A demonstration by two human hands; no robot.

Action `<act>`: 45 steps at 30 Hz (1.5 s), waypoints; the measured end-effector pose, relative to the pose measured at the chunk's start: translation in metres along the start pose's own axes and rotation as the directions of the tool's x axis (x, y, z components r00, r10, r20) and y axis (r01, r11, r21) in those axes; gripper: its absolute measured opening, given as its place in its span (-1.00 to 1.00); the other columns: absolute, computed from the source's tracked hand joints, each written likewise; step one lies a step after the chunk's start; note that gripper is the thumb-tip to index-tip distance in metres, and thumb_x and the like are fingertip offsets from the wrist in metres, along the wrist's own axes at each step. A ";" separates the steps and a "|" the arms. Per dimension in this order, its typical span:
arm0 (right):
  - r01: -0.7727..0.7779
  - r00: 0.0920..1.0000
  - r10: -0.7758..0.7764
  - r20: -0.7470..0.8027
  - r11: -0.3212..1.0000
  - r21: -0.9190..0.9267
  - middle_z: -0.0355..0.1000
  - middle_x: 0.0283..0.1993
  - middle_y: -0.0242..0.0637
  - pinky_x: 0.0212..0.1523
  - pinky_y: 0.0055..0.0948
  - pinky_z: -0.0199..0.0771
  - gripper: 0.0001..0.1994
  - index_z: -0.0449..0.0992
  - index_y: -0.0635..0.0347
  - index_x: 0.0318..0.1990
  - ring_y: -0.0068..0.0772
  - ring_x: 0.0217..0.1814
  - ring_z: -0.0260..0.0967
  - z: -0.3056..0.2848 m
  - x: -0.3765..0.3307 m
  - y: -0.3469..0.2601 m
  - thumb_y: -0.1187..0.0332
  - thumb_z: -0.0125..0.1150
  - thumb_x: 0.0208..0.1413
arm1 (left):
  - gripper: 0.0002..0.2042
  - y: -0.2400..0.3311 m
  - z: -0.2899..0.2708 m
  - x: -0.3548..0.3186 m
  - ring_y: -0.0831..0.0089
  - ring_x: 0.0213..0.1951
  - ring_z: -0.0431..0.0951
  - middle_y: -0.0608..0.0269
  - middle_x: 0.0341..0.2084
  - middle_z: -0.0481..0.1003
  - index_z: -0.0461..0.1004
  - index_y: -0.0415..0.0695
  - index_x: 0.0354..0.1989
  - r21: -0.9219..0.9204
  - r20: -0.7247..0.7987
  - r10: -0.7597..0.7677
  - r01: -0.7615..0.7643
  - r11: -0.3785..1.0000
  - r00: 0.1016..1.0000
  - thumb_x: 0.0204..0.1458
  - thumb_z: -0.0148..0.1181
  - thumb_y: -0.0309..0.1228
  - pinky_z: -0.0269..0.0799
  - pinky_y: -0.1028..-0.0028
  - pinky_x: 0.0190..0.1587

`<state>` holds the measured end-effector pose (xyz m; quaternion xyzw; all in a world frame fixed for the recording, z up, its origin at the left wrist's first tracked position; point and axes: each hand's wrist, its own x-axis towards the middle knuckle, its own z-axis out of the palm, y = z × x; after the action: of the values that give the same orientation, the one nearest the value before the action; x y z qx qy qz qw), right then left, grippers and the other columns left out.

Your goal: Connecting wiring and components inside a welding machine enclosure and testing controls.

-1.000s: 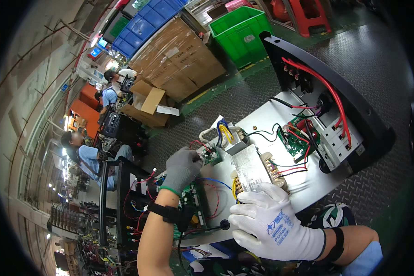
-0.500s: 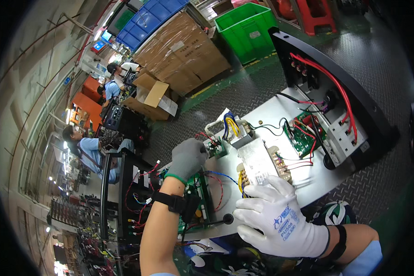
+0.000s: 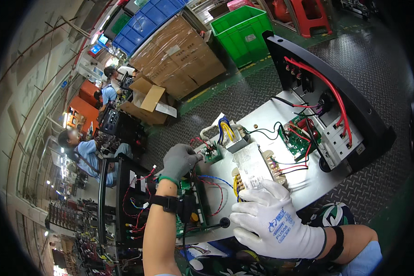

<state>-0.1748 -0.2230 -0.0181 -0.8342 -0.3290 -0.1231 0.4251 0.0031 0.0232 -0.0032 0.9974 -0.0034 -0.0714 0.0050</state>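
Note:
My left hand [image 3: 181,161], in a grey glove with a green cuff, is closed with its fingertips at the left edge of a small green circuit board [image 3: 211,153]. What those fingers pinch is too small to make out. My right hand [image 3: 276,221], in a white glove, has its fingers stretched out over the near end of a silver transformer [image 3: 250,161] with yellow wires at its side. Both parts sit on a bare metal chassis plate [image 3: 211,189]. A larger green board [image 3: 198,209] lies partly under my left wrist.
A black panel [image 3: 331,87] with thick red cables stands upright at the chassis's right end, near another green board [image 3: 296,140]. A black frame [image 3: 106,202] with loose wires rises on the left. Beyond are cartons [image 3: 179,55], a green bin [image 3: 241,37] and seated people.
My left hand has drawn slightly left, so more of the small board shows. The right hand keeps its place by the transformer. The whole view has shifted a little.

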 end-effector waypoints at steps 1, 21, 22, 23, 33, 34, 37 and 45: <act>0.006 0.999 -0.007 -0.035 1.000 -0.028 0.50 -0.21 -0.43 0.10 -0.12 0.14 -0.81 0.55 0.06 -0.33 -0.32 0.02 0.36 0.002 0.000 -0.001 0.23 0.23 -0.10 | -0.68 0.001 -0.002 0.002 0.19 -0.25 0.60 0.13 -0.42 0.60 0.64 -0.02 -0.34 0.072 0.046 -0.007 0.004 0.997 0.999 -0.10 0.23 -0.04 0.47 0.25 -0.18; 0.007 0.895 0.023 -0.445 0.998 0.064 0.55 -0.34 -0.20 -0.10 -0.31 0.35 -0.79 0.53 0.31 -0.16 -0.20 -0.27 0.47 0.015 0.004 0.006 0.49 0.12 0.03 | -0.86 -0.052 0.016 -0.209 0.12 -0.26 0.56 0.07 -0.32 0.52 0.50 -0.17 -0.23 -0.249 -0.559 0.102 -0.284 0.926 0.823 0.09 0.11 -0.42 0.47 0.34 -0.23; -0.004 0.898 0.030 -0.439 0.998 0.059 0.55 -0.35 -0.21 -0.09 -0.32 0.35 -0.80 0.53 0.31 -0.17 -0.21 -0.26 0.48 0.015 0.005 0.003 0.50 0.12 0.03 | -0.85 -0.057 0.026 -0.228 0.11 -0.27 0.55 0.06 -0.31 0.51 0.49 -0.16 -0.21 -0.243 -0.577 0.056 -0.236 0.941 0.815 0.09 0.10 -0.42 0.47 0.33 -0.23; -0.015 0.901 0.036 -0.433 0.999 0.052 0.55 -0.35 -0.21 -0.09 -0.33 0.35 -0.81 0.54 0.31 -0.18 -0.23 -0.26 0.48 0.014 0.006 0.000 0.51 0.11 0.03 | -0.85 -0.065 0.037 -0.244 0.10 -0.28 0.55 0.05 -0.31 0.50 0.48 -0.15 -0.18 -0.239 -0.595 0.009 -0.187 0.953 0.804 0.10 0.09 -0.42 0.46 0.33 -0.22; 0.031 0.855 0.014 -0.519 0.996 0.078 0.50 -0.31 -0.17 -0.13 -0.33 0.40 -0.80 0.51 0.33 -0.16 -0.22 -0.25 0.45 0.025 -0.007 -0.006 0.57 0.06 0.05 | -0.79 -0.064 0.095 -0.257 0.38 -0.41 0.55 0.13 -0.41 0.53 0.50 -0.17 -0.14 -0.719 -0.479 -0.181 -0.265 0.643 0.859 0.08 0.15 -0.38 0.44 0.42 -0.28; 0.074 0.840 -0.066 -0.539 0.997 -0.006 0.51 -0.30 -0.18 -0.12 -0.34 0.40 -0.80 0.51 0.33 -0.16 -0.23 -0.23 0.46 0.024 -0.006 -0.015 0.58 0.06 0.04 | -0.90 -0.058 0.077 -0.253 0.37 -0.40 0.55 0.14 -0.42 0.54 0.52 -0.19 -0.26 -0.643 -0.627 -0.152 -0.397 0.655 0.764 0.08 0.11 -0.50 0.44 0.43 -0.28; 0.125 0.874 -0.117 -0.471 0.992 -0.014 0.53 -0.27 -0.19 -0.09 -0.35 0.42 -0.77 0.50 0.35 -0.14 -0.24 -0.20 0.47 0.020 -0.004 -0.043 0.59 0.05 0.03 | -0.87 -0.040 0.038 -0.246 0.31 -0.44 0.53 0.14 -0.49 0.48 0.52 -0.19 -0.23 -0.505 -0.757 -0.015 -0.570 0.648 0.653 0.06 0.13 -0.51 0.40 0.46 -0.36; -0.206 0.912 0.064 0.405 0.925 0.319 0.48 -0.14 -0.16 -0.04 -0.38 0.39 -0.68 0.38 0.31 0.04 -0.36 -0.11 0.42 0.088 0.040 -0.036 0.27 -0.15 0.31 | -0.78 -0.043 0.015 -0.243 0.38 -0.34 0.52 0.14 -0.40 0.49 0.51 -0.23 -0.14 -0.668 -0.566 0.123 -0.541 0.511 0.815 0.03 0.07 -0.59 0.39 0.48 -0.28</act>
<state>-0.1745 -0.1205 -0.0295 -0.7724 -0.3637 0.1358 0.5027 -0.2390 0.0681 0.0163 0.8493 -0.1670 0.1698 0.4711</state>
